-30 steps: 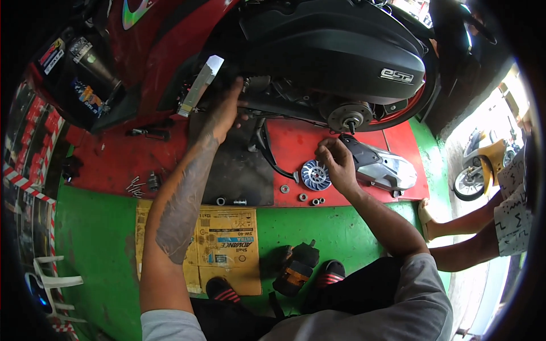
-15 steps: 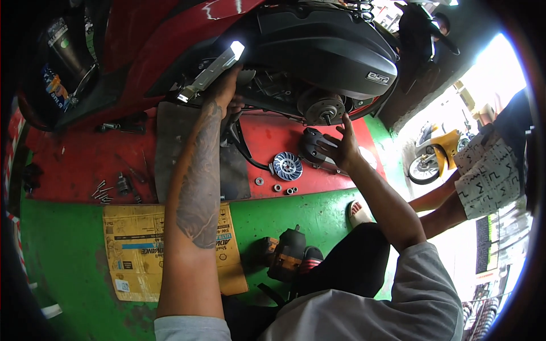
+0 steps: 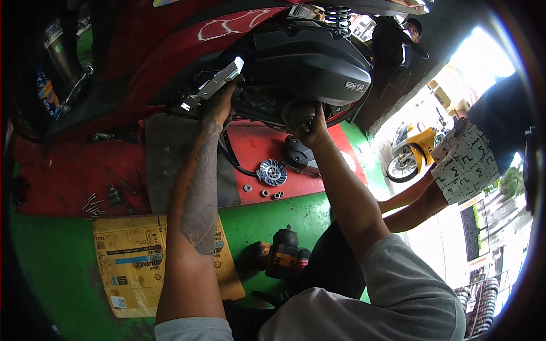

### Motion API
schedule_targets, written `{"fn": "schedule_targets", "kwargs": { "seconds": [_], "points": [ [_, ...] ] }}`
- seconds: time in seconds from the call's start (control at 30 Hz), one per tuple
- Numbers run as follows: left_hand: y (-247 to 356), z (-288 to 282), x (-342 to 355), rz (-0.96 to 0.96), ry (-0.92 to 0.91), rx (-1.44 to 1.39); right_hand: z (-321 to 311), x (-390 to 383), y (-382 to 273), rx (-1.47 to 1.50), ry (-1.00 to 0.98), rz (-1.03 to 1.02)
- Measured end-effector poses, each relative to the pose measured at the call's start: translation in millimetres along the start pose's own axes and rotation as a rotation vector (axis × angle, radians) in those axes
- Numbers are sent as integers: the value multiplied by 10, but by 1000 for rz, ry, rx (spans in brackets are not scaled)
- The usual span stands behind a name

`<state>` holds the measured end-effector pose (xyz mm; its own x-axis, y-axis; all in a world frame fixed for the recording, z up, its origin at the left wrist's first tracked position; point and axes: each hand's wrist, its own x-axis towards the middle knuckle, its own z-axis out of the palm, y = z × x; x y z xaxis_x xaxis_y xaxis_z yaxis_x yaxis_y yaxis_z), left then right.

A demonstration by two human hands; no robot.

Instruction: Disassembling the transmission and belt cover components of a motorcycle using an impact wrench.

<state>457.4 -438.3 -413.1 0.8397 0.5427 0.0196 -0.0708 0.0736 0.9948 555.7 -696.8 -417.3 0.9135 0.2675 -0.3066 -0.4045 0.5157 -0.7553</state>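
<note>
In front of me is a red scooter (image 3: 239,27) with a dark engine side cover (image 3: 307,65). My right hand (image 3: 314,129) grips the round metal drum (image 3: 294,113) on the shaft beneath the cover's rear end, thumb pointing up. My left hand (image 3: 220,106) reaches into the opening at the front of the cover, just under a long silver metal piece (image 3: 216,82); its fingers are mostly hidden. Below on the red mat (image 3: 259,148) lie a finned metal disc (image 3: 272,172), a black cover part (image 3: 298,154) and several small metal rings (image 3: 265,194). A black hose (image 3: 228,153) hangs beside my left wrist.
Bolts (image 3: 92,204) and tools (image 3: 116,196) lie at the mat's left. Flattened yellow cardboard (image 3: 128,267) and an orange-black power tool (image 3: 281,253) are on the green floor (image 3: 51,256). A person in patterned shorts (image 3: 469,162) stands close on my right; another is behind the scooter.
My right hand has moved from open beside the drum to closed around it. My left hand stays at the front opening. The whole view has shifted slightly.
</note>
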Motion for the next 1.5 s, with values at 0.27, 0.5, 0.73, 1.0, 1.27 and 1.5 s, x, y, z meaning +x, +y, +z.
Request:
{"fn": "schedule_targets", "kwargs": {
  "seconds": [0.27, 0.5, 0.73, 1.0, 1.27, 1.5],
  "points": [
    [-210, -153, 98, -111, -105, -68, -218, -123, 190, -122, -4, -12],
    [-98, -164, -199, -201, -223, -137, -365, -477, 190, -74, 134, -36],
    [-60, -164, -98, -178, -209, -217, -180, -365, 299, -28, 258, -146],
    [-135, -181, 32, -116, -182, -149, -164, -359, 313, -51, 227, -137],
    [-10, -77, -57, -161, -222, -67, -96, -466, 292, -169, 77, -204],
    [-175, -227, 120, -131, -158, -16, 169, -710, 205, -27, 268, -108]
  ]
}}
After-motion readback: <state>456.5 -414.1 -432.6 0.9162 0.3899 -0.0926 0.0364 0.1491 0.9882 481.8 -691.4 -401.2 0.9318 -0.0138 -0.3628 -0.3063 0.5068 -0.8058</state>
